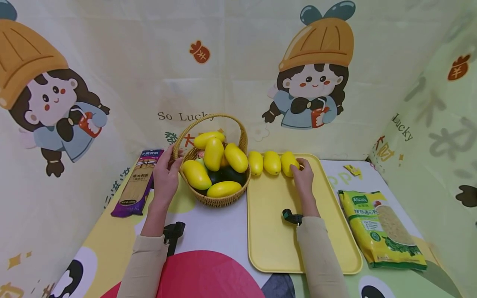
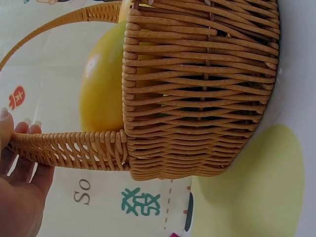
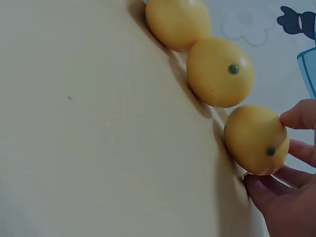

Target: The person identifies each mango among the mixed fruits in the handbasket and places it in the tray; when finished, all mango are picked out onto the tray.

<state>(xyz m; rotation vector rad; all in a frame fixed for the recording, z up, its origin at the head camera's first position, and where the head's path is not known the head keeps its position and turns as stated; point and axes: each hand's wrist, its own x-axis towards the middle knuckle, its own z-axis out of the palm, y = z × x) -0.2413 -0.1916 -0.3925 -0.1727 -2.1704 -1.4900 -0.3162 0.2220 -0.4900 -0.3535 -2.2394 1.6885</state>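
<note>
My left hand (image 1: 166,176) holds the handle (image 2: 74,148) of a wicker basket (image 1: 218,202) at its left side, thumb on one side and fingers on the other. Several yellow mangoes (image 1: 214,154) fill the basket, over dark green produce (image 1: 228,174) that is partly hidden. On the right, my right hand (image 1: 303,180) grips a yellow mango (image 3: 256,139) with thumb and fingers at the far edge of a yellow tray (image 1: 275,231). Two other mangoes (image 1: 272,162) (image 1: 255,163) lie to its left in a row, each with its stem end toward me.
A purple pack of spaghetti (image 1: 136,184) lies left of the basket. Beyond the tray's right edge is a yellow Knorr bag (image 1: 380,229), with a small yellow packet (image 1: 352,169) farther back. A printed cloth wall (image 1: 231,82) stands behind the table.
</note>
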